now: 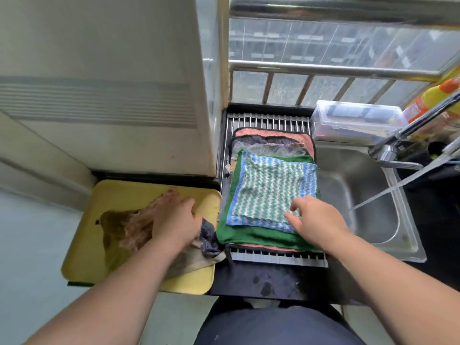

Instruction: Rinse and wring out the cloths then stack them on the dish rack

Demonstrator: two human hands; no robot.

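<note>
Several square woven cloths (268, 185) stacked on barred metal rack (271, 120)

I see both forearms bare, reaching forward from the bottom edge. Left hand (174, 217) palm down, fingers stretched forward and left, motion-blurred. Right hand (317, 217) palm down, fingers loosely bent, thumb apart. Hands well apart.

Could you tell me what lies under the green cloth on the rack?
A pink cloth and a grey cloth peek out beneath the green cloth; anything else under it is hidden.
</note>
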